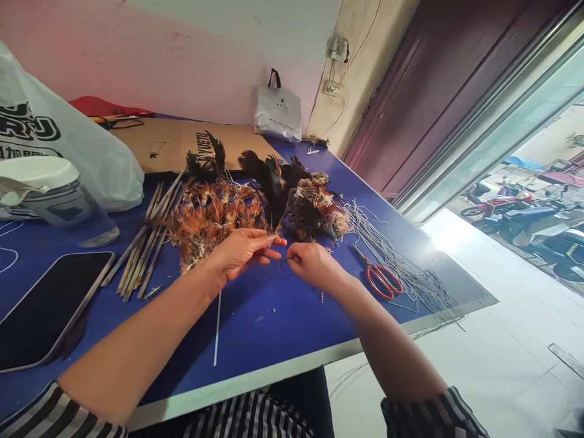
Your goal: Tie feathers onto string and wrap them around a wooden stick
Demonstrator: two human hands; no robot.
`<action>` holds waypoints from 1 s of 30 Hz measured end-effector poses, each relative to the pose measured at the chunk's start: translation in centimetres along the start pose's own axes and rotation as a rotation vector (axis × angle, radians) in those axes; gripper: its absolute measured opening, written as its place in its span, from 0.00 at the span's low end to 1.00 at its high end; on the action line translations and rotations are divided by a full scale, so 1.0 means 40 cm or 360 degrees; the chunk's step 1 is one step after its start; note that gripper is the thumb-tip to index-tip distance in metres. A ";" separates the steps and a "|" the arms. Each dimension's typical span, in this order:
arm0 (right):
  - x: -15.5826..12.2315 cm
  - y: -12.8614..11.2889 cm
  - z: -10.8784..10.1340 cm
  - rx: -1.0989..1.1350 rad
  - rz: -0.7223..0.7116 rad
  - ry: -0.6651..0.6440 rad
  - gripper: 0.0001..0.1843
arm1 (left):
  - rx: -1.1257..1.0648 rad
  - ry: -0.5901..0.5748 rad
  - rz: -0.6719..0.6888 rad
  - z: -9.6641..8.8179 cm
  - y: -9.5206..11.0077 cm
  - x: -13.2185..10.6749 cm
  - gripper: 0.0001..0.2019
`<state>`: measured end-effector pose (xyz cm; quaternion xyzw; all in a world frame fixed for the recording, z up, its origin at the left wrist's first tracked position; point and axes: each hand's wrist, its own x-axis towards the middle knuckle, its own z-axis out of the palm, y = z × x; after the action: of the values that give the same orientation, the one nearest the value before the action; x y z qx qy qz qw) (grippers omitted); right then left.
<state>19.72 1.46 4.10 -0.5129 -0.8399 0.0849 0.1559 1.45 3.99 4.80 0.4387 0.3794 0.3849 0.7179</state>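
Note:
Between thumb and index finger, my left hand (249,249) pinches the lower end of a tuft of black feathers (267,185), which stand upright above it. Its other fingers are loosely extended. My right hand (312,261) is close beside it, with fingers curled together; what they hold, if anything, is too small to make out. Behind my left hand lies a pile of reddish-brown feathers (214,210). A second pile of brown and black feathers (323,210) is just beyond my right hand.
Red-handled scissors (384,281) and a spread of thin cords (401,261) lie on the blue table (274,340) at right. Thin sticks (146,243), a phone (55,304), a lidded plastic jar (68,207) and a plastic bag (91,140) are at left. Cardboard (173,143) lies behind.

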 end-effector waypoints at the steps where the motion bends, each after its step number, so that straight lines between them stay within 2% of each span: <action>1: 0.005 -0.013 -0.001 -0.0185 -0.0081 0.0014 0.07 | 0.0033 0.0001 -0.0078 -0.008 -0.001 0.004 0.05; 3: 0.012 -0.028 0.000 -0.0451 -0.0217 0.0067 0.10 | 0.0037 -0.0022 -0.0232 -0.022 -0.011 0.014 0.03; 5: 0.015 -0.028 0.006 -0.0563 -0.0316 0.0157 0.12 | -0.0037 -0.0064 -0.0340 -0.033 -0.024 0.025 0.02; 10: 0.013 0.004 0.034 -0.0446 -0.0364 0.0327 0.12 | -0.0252 -0.0142 -0.0501 -0.041 -0.050 0.041 0.04; 13: 0.012 0.015 0.049 -0.0272 -0.0296 0.0356 0.10 | -0.0292 -0.0136 -0.0514 -0.037 -0.057 0.044 0.07; 17: 0.015 0.015 0.066 0.0156 -0.0157 0.0401 0.06 | -0.0320 -0.0071 -0.0490 -0.033 -0.065 0.045 0.07; 19: 0.018 0.014 0.073 0.0554 -0.0021 0.0337 0.04 | -0.0312 -0.0062 -0.0462 -0.033 -0.069 0.045 0.06; 21: 0.023 0.016 0.078 0.1038 0.0193 0.0188 0.02 | -0.0289 -0.0048 -0.0413 -0.034 -0.072 0.046 0.05; 23: 0.028 0.022 0.080 0.1453 0.0374 0.0021 0.05 | -0.0263 -0.0028 -0.0382 -0.035 -0.073 0.046 0.04; 25: 0.031 0.029 0.080 0.1722 0.0448 -0.0100 0.10 | -0.0244 -0.0018 -0.0382 -0.035 -0.071 0.046 0.04; 27: 0.032 0.034 0.079 0.1881 0.0448 -0.0170 0.15 | -0.0232 -0.0018 -0.0382 -0.035 -0.067 0.045 0.04; 30: 0.029 0.036 0.076 0.1940 0.0417 -0.0259 0.20 | -0.0197 -0.0003 -0.0386 -0.033 -0.059 0.042 0.05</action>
<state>19.38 3.21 1.02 -0.4224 -0.5799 0.6057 0.3441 1.50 5.19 1.82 0.3449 0.4046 0.3177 0.7851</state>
